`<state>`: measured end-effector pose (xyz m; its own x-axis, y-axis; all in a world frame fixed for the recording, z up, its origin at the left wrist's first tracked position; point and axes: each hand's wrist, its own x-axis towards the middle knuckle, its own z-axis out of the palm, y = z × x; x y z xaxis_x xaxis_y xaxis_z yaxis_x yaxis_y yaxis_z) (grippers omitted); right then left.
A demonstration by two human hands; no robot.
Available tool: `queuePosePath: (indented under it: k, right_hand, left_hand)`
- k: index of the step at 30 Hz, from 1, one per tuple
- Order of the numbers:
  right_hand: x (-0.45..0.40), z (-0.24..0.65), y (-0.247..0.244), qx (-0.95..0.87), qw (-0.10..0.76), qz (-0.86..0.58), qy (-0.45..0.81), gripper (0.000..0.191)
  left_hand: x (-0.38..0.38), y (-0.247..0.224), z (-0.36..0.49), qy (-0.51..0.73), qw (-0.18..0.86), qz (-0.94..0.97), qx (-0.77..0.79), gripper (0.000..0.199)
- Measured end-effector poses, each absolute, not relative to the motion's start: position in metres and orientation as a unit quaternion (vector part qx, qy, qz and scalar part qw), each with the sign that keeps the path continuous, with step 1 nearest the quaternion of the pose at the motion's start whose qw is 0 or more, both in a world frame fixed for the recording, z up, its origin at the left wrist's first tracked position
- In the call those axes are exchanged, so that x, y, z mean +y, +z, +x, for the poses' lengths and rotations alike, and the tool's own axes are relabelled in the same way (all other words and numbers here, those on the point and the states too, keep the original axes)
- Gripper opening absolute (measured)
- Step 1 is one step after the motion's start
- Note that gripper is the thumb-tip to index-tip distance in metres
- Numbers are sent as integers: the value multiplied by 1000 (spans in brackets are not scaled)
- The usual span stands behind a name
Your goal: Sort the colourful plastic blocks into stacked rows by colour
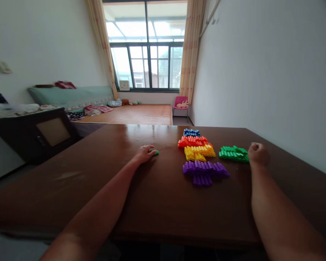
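Left of the middle, my left hand (145, 153) is closed round a small green piece (157, 152) that pokes out by its fingertips, low over the brown table (97, 181). My right hand (258, 154) is curled into a fist at the right end of the green pile (233, 153); what it holds, if anything, is hidden. Between the hands lie piles of ridged pieces: blue (191, 132) at the back, then orange-red (195, 141), yellow (199, 152) and purple (205, 170) nearest me.
Beyond the table stand a bed (143, 113) with cloths and toys, and a pink chair (181, 102) by the window. A dark cabinet (35, 130) is at the left. A white wall (260, 72) runs along the right.
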<state>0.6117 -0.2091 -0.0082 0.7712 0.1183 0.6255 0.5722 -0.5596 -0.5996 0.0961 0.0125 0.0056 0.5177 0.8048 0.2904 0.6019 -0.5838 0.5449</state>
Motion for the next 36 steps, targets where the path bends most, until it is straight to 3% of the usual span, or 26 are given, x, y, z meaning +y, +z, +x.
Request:
queuePosePath:
  k: [4, 8, 11, 14, 19, 24, 27, 29, 31, 36]
  right_hand:
    - [-196, 592, 10, -274, 439, -802, -298, 34]
    - [-189, 520, 51, -396, 471, -735, -284, 37]
    - [-186, 446, 74, -570, 488, -650, -125, 30]
    - [-184, 387, 78, -699, 444, -560, 15, 23]
    - [-178, 348, 62, -732, 443, -498, 140, 24]
    - [-174, 406, 65, -672, 458, -577, 74, 25]
    - [-196, 495, 63, -510, 482, -712, -31, 26]
    - [-218, 552, 56, -358, 438, -817, -111, 22]
    - [-237, 590, 45, -273, 371, -881, -110, 22]
    - [-246, 599, 34, -254, 288, -923, -33, 28]
  left_hand:
    - [4, 5, 104, 201, 114, 890, 392, 23]
    - [-15, 19, 122, 268, 193, 885, 329, 25]
    - [-40, 36, 144, 347, 277, 863, 240, 28]
    - [-68, 50, 162, 385, 301, 849, 201, 22]
    - [-92, 54, 172, 413, 305, 842, 165, 15]
    - [-83, 42, 167, 401, 288, 859, 136, 32]
    - [-68, 33, 157, 384, 266, 872, 148, 28]
    - [-57, 28, 149, 377, 257, 874, 167, 25]
    - [-48, 24, 142, 374, 247, 873, 190, 26]
    - [-28, 14, 131, 355, 216, 880, 232, 29]
